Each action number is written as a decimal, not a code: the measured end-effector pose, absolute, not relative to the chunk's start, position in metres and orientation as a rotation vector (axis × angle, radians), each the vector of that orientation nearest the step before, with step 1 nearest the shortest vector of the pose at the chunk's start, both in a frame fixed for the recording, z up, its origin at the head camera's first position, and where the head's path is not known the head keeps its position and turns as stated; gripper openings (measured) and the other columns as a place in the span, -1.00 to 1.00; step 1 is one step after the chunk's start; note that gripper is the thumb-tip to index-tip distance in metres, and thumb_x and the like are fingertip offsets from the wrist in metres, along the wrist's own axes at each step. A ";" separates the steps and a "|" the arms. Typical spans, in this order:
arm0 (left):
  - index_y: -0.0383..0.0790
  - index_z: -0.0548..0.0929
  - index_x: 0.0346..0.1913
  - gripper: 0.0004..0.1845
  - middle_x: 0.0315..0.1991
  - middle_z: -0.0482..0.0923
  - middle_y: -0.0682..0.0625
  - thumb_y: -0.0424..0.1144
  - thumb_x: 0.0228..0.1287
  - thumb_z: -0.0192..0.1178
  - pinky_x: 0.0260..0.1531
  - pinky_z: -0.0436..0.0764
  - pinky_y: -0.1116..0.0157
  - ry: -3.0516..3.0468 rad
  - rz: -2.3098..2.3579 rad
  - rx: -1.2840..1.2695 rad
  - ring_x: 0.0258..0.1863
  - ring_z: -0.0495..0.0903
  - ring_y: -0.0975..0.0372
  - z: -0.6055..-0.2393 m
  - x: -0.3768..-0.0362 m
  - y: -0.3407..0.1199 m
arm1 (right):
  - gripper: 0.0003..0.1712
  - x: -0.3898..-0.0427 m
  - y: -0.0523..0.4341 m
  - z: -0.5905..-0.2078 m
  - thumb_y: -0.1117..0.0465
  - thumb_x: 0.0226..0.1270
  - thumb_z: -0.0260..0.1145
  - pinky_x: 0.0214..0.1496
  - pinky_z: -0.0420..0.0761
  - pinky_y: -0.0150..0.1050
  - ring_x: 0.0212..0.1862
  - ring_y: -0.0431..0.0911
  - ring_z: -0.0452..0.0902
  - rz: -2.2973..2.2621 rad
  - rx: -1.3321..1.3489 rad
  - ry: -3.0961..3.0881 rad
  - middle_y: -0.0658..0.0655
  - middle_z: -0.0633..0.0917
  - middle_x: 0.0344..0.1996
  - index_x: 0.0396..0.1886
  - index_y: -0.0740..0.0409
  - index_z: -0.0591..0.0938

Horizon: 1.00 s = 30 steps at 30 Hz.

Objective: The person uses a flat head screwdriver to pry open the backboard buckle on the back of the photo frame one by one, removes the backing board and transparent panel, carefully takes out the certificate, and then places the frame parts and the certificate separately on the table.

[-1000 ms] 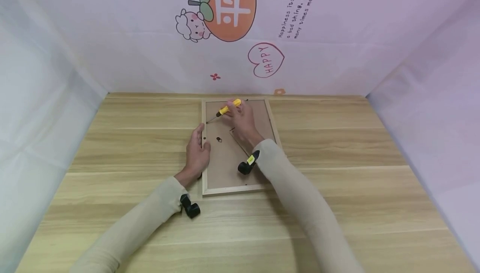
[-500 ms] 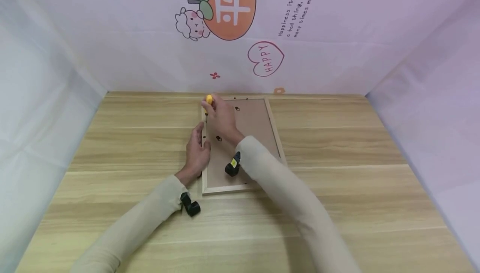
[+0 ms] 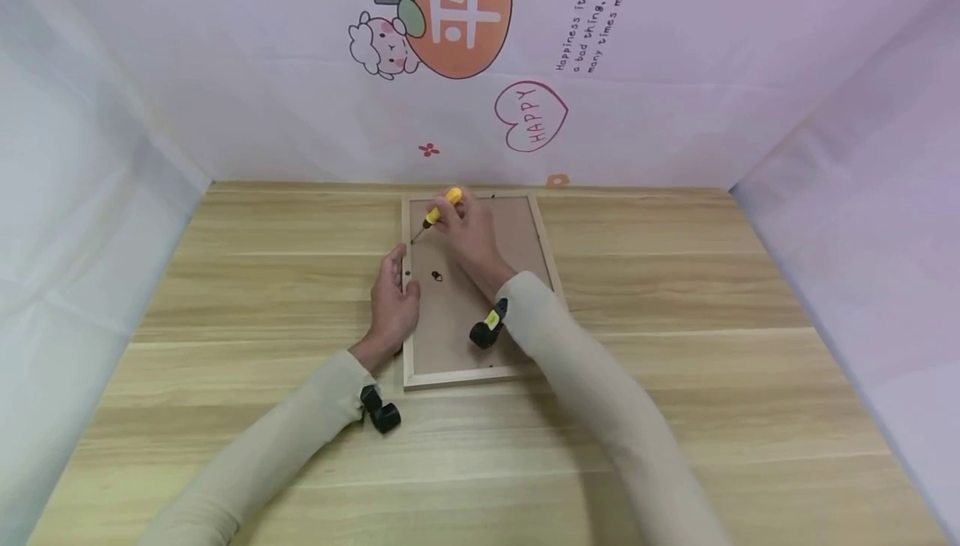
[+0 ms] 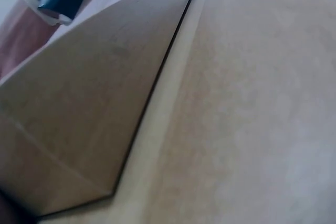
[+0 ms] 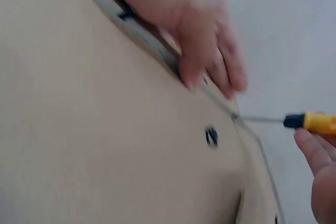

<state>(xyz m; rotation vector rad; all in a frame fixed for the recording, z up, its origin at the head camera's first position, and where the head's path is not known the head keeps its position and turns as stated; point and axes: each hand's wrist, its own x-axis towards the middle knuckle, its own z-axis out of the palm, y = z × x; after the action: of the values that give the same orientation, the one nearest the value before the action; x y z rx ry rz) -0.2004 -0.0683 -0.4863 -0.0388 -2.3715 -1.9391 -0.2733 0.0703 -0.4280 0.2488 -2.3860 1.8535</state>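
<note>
A picture frame [image 3: 450,338] lies back side up on the table, with light wooden rails round a brown backing board. My left hand [image 3: 393,308] grips its left rail, thumb over the top and fingers along the outer side. My right hand [image 3: 472,236] holds a yellow screwdriver [image 3: 442,207] by its handle, tilted to the right. In the right wrist view, the tip of the screwdriver [image 5: 317,123] meets a small dark tab at the rail's inner edge. A dark hanging ring [image 5: 211,136] sits on the board nearby. The frame's outer side [image 4: 105,82] fills the left wrist view.
The wood-grain table [image 3: 675,304] extends on both sides of the frame. Behind the frame stands a white printed backdrop [image 3: 645,129], with pale sheets [image 3: 82,196] at the sides. Small dark tabs line the rails. Each wrist wears a black camera [image 3: 382,413].
My right hand swung left, standing the screwdriver nearly upright, then came back to the right with it tilted again. The tip stays by the same spot. My left hand has not moved.
</note>
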 end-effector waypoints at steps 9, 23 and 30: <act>-0.16 0.13 0.51 -0.34 0.56 0.05 -0.04 -0.52 0.37 -0.07 0.56 0.08 0.18 -2.359 -1.982 -0.033 0.55 0.04 0.16 -0.488 -0.200 -0.067 | -0.65 -0.279 0.120 -0.440 0.03 0.38 0.30 0.04 0.70 -0.33 -0.03 -0.16 0.63 1.991 0.207 -2.483 0.09 0.72 -0.06 0.02 0.13 0.64; -0.17 0.11 0.51 -0.36 0.57 0.02 -0.02 -0.50 0.40 -0.08 0.57 0.06 0.19 -2.354 -2.007 -0.033 0.56 0.03 0.17 -0.486 -0.198 -0.068 | -0.65 -0.270 0.146 -0.444 0.11 0.17 0.49 -0.18 0.61 -0.40 -0.07 -0.12 0.60 1.603 0.194 -2.814 0.12 0.76 -0.02 -0.05 0.09 0.76; -0.17 0.11 0.51 -0.36 0.57 0.03 -0.02 -0.50 0.41 -0.09 0.57 0.06 0.21 -2.354 -2.013 -0.040 0.55 0.04 0.18 -0.485 -0.198 -0.068 | -0.66 -0.259 0.158 -0.436 0.05 0.20 0.46 -0.12 0.65 -0.35 -0.09 -0.10 0.62 1.628 0.266 -2.769 0.09 0.77 -0.04 -0.04 0.05 0.76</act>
<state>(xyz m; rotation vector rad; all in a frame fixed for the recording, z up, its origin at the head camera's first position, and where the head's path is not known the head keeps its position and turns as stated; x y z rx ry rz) -0.1976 -0.0680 -0.4851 -0.0397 -2.3536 -2.0126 -0.2590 0.1585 -0.4360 0.2658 -2.7692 1.6283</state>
